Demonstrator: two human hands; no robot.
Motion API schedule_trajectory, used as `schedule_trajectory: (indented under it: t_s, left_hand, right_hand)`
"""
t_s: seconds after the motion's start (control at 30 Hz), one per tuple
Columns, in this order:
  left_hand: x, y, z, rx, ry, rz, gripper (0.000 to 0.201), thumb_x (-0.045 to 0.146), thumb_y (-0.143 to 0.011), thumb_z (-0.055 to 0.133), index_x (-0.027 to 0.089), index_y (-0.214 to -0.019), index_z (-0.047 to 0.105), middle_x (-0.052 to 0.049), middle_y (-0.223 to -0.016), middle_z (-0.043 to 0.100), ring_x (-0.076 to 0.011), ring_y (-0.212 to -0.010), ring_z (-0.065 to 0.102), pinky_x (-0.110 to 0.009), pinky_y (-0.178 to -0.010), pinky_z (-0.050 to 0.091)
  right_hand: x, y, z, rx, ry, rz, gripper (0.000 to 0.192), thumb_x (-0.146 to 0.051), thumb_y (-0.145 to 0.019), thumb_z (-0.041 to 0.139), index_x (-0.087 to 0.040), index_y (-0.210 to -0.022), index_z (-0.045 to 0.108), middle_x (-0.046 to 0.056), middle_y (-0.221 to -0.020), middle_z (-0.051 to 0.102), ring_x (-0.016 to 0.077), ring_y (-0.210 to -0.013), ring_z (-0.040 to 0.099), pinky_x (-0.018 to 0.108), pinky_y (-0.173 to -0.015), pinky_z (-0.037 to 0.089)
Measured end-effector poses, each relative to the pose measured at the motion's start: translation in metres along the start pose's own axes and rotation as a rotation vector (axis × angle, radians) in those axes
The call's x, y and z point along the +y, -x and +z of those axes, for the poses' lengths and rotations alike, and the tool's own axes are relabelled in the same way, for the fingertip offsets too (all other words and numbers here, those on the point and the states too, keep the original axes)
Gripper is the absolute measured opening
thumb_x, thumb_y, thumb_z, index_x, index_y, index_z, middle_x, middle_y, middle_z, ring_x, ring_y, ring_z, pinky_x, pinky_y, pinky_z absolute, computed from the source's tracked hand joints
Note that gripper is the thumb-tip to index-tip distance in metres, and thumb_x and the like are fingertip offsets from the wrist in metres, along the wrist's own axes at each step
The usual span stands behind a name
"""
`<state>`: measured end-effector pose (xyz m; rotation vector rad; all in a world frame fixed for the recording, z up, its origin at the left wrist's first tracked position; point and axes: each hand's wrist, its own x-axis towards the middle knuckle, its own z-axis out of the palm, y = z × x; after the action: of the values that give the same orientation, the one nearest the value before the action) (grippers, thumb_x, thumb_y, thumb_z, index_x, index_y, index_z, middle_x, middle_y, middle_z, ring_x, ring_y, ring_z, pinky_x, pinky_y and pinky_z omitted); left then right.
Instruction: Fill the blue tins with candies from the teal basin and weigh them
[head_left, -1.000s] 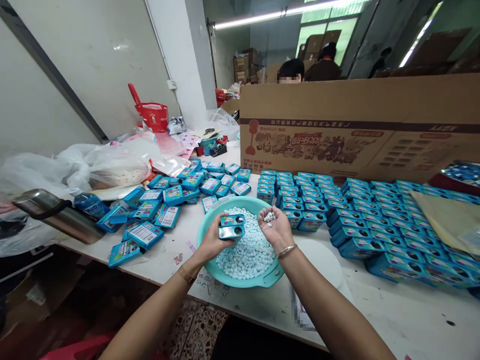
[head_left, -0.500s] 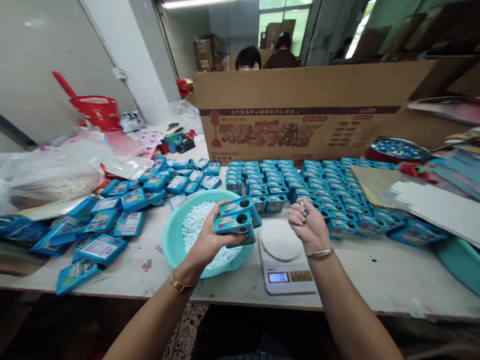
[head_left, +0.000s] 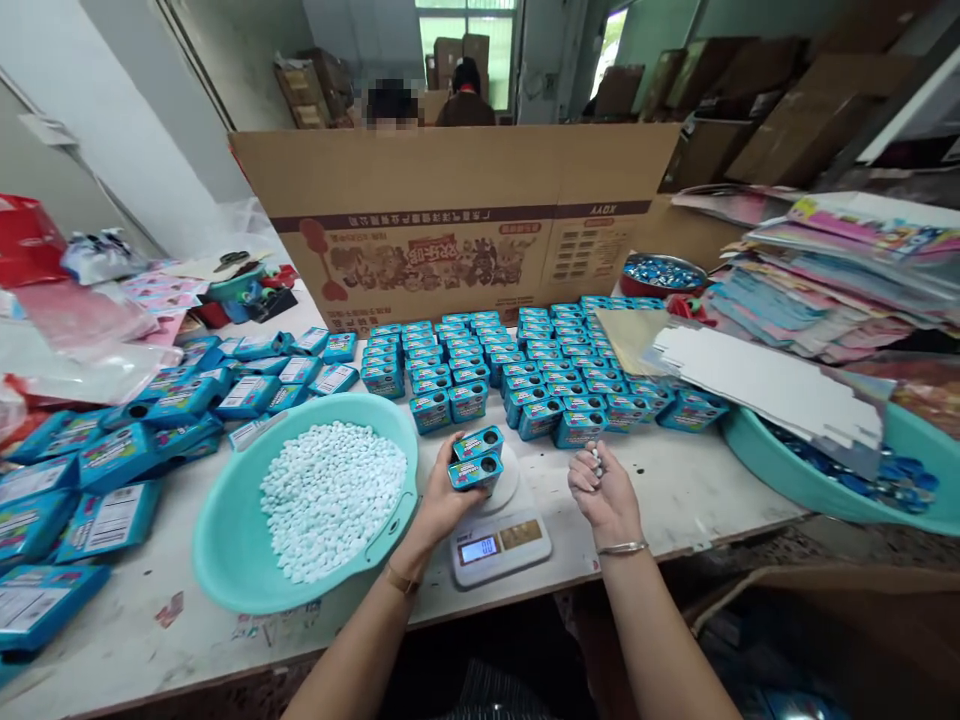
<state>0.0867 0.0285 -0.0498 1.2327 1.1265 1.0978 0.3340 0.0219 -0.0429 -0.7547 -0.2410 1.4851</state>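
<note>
Both hands have come down toward the scale point(head_left: 500, 541): the left hand point(head_left: 442, 500) is gripping two small blue tins point(head_left: 475, 458) stacked just over its platform, while the right hand point(head_left: 602, 492) is curling shut around a few white tablets point(head_left: 597, 460) just beside it. Left of the scale a teal basin point(head_left: 225, 545) is holding loose white tablets, and farther back rows of blue tins point(head_left: 525, 375) are standing before a cardboard box point(head_left: 450, 220).

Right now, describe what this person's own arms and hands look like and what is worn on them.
Both forearms are bare, with no sleeves and no gloves. The left hand has a thin gold-coloured bracelet at the wrist. The right hand has a thin silver-coloured bangle at the wrist. No rings can be made out on the fingers.
</note>
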Motion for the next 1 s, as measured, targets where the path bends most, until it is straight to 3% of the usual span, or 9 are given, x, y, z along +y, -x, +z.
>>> schedule_trajectory:
  t_s: [0.1, 0.2, 0.3, 0.43, 0.57, 0.7, 0.83, 1.0]
  left_hand:
    - [-0.002, 0.004, -0.004, -0.010, -0.028, 0.059, 0.104, 0.017, -0.060, 0.080, 0.024, -0.150, 0.029, -0.011, -0.149, 0.048, -0.0301, -0.140, 0.044, -0.045, -0.118, 0.031]
    - [-0.007, 0.013, -0.008, -0.004, -0.049, 0.089, 0.103, 0.022, -0.067, 0.080, 0.025, -0.154, 0.026, -0.012, -0.157, 0.040, -0.0299, -0.148, 0.032, -0.045, -0.122, 0.026]
    - [-0.011, 0.033, -0.010, 0.046, -0.115, 0.098, 0.089, 0.027, -0.075, 0.075, 0.022, -0.153, 0.032, -0.012, -0.158, 0.039, -0.0314, -0.148, 0.032, -0.048, -0.122, 0.026]
    - [-0.005, 0.080, -0.019, 0.071, -0.272, 0.198, 0.070, 0.027, -0.082, 0.071, 0.022, -0.147, 0.046, -0.011, -0.159, 0.037, -0.0305, -0.147, 0.033, -0.046, -0.122, 0.027]
    - [-0.001, 0.135, -0.037, 0.068, -0.325, 0.225, 0.052, 0.023, -0.085, 0.069, 0.026, -0.136, 0.059, -0.011, -0.149, 0.052, -0.0285, -0.138, 0.048, -0.043, -0.115, 0.042]
    - [-0.012, 0.169, -0.055, 0.187, -0.333, 0.194, 0.043, 0.020, -0.084, 0.070, 0.026, -0.126, 0.066, -0.009, -0.128, 0.069, -0.0250, -0.122, 0.064, -0.039, -0.106, 0.052]
    - [-0.023, 0.174, -0.061, 0.287, -0.323, 0.177, 0.039, 0.020, -0.082, 0.071, 0.024, -0.120, 0.068, -0.008, -0.122, 0.072, -0.0235, -0.115, 0.068, -0.037, -0.102, 0.054]
    - [-0.025, 0.163, -0.058, 0.326, -0.256, 0.082, 0.039, 0.025, -0.080, 0.072, 0.021, -0.119, 0.070, -0.009, -0.120, 0.073, -0.0241, -0.109, 0.071, -0.037, -0.098, 0.057]
  right_hand:
    - [0.005, -0.003, -0.005, 0.003, -0.030, 0.020, 0.019, -0.027, -0.091, 0.060, -0.022, -0.075, 0.048, -0.010, -0.053, 0.036, 0.0053, -0.036, 0.027, 0.015, -0.035, 0.028]
    - [0.009, -0.004, -0.005, 0.027, -0.111, 0.064, 0.019, -0.025, -0.093, 0.058, -0.021, -0.076, 0.049, -0.010, -0.052, 0.038, 0.0044, -0.035, 0.029, 0.014, -0.035, 0.028]
    - [0.010, -0.004, -0.004, 0.027, -0.168, 0.098, 0.019, -0.023, -0.094, 0.057, -0.021, -0.077, 0.049, -0.010, -0.052, 0.038, 0.0038, -0.035, 0.031, 0.013, -0.034, 0.027]
    - [0.008, 0.001, -0.003, 0.037, -0.208, 0.113, 0.019, -0.023, -0.095, 0.055, -0.021, -0.077, 0.049, -0.010, -0.052, 0.039, 0.0043, -0.035, 0.034, 0.013, -0.033, 0.029]
    - [0.006, 0.009, 0.010, 0.128, -0.224, 0.131, 0.026, -0.025, -0.101, 0.045, -0.020, -0.076, 0.048, -0.009, -0.052, 0.040, 0.0040, -0.035, 0.035, 0.013, -0.033, 0.030]
    - [0.007, 0.013, 0.034, 0.231, -0.194, 0.158, 0.036, -0.028, -0.105, 0.029, -0.020, -0.075, 0.047, -0.007, -0.053, 0.042, 0.0040, -0.036, 0.036, 0.013, -0.032, 0.028]
    - [0.009, 0.006, 0.059, 0.182, -0.076, 0.114, 0.029, -0.028, -0.104, 0.039, -0.020, -0.077, 0.047, -0.008, -0.057, 0.043, 0.0039, -0.038, 0.038, 0.013, -0.034, 0.030]
    - [0.010, -0.005, 0.089, 0.060, 0.043, 0.031, 0.026, -0.032, -0.100, 0.050, -0.020, -0.077, 0.048, -0.010, -0.055, 0.036, 0.0035, -0.035, 0.029, 0.013, -0.031, 0.025]
